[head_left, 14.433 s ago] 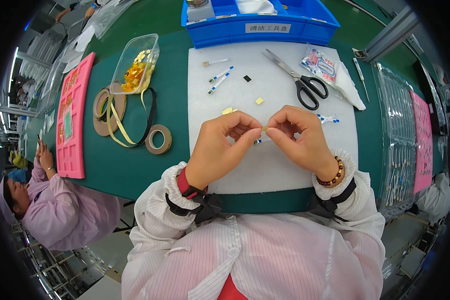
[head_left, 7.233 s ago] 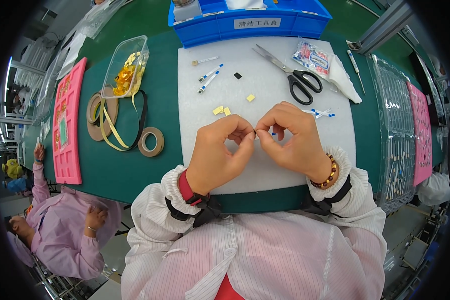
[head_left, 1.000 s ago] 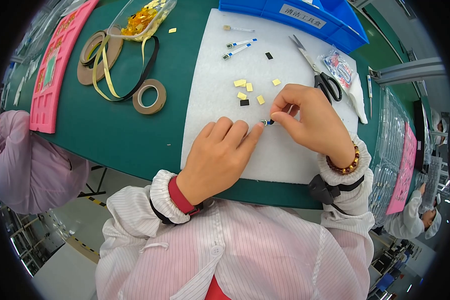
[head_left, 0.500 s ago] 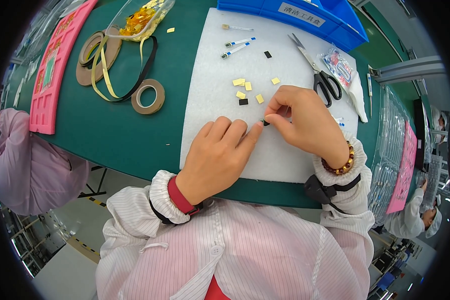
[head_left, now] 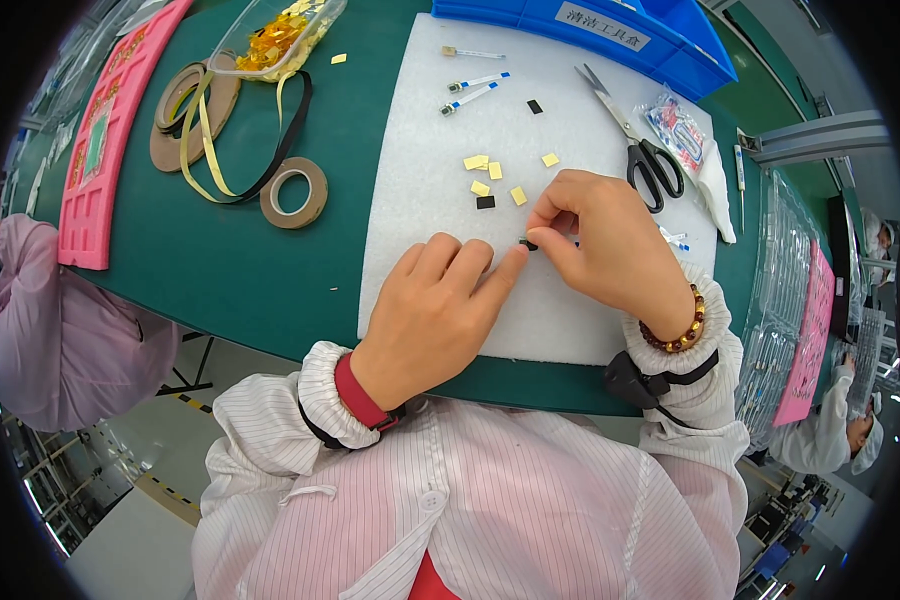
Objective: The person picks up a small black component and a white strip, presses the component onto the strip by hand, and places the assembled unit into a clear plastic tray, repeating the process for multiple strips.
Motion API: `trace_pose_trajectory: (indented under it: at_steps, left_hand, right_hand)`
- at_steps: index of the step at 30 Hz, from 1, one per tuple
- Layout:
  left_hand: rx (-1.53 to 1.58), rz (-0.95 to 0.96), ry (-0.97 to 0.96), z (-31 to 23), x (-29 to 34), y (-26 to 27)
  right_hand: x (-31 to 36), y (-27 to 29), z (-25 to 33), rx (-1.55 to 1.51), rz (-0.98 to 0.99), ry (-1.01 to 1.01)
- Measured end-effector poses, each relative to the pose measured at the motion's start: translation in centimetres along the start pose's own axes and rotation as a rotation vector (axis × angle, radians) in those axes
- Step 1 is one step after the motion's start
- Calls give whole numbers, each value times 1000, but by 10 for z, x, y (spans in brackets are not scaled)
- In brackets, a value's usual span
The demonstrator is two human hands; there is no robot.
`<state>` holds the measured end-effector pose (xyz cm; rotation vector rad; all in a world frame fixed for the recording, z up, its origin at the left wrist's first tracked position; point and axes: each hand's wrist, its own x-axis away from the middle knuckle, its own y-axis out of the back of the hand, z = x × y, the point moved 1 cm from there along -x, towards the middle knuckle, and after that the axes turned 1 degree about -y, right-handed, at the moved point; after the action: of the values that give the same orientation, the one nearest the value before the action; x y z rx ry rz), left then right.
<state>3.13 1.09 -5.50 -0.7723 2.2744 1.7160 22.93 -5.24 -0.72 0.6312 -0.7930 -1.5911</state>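
Observation:
My left hand (head_left: 438, 312) rests on the white foam mat (head_left: 420, 120), fingers curled; its thumb is hidden. Its index fingertip presses a small dark piece (head_left: 529, 245). From the other side my right hand (head_left: 615, 240) pinches at this piece between thumb and index finger, which cover most of it. Just beyond lie a black rectangle (head_left: 485, 202) and several small yellow squares (head_left: 495, 171). Another black rectangle (head_left: 535, 106) lies farther up. Several short flex cables (head_left: 470, 98) with blue ends are at the mat's far left; one small part (head_left: 676, 239) shows beside my right wrist.
Black-handled scissors (head_left: 653, 170), a plastic packet (head_left: 676, 130) and a blue bin (head_left: 610, 35) stand beyond my right hand. Tape rolls (head_left: 317, 205), loose strips and a clear tub (head_left: 320, 35) of gold pieces are left. A pink tray (head_left: 90, 210) and a co-worker's sleeve (head_left: 60, 330) sit farther left.
Both hands stay almost in place at the small dark piece. My right hand has shifted very slightly left, uncovering more of the small part beside its wrist.

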Motion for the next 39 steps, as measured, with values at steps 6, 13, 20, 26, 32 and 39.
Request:
trace_pose_trajectory:
  at_steps: [6, 13, 20, 26, 32, 39]
  left_hand:
    - [-34, 3, -32, -1, -2, 0]
    - [-48, 17, -36, -1, -2, 1]
    - [-40, 23, -34, -1, -3, 0]
    - [-31, 22, -37, 0, -2, -1]
    - [-24, 38, -37, 0, -3, 1]
    - [-8, 28, -31, 0, -5, 3]
  right_hand:
    - [1, -2, -1, 11, -13, 7]
    - [1, -2, 0, -7, -11, -4]
    - [-1, -1, -2, -18, -9, -13]
    - [1, 1, -1, -124, -20, -99]
    - [-5, 2, -10, -179, -76, -111]
    - [-6, 5, -15, -240, -36, -156]
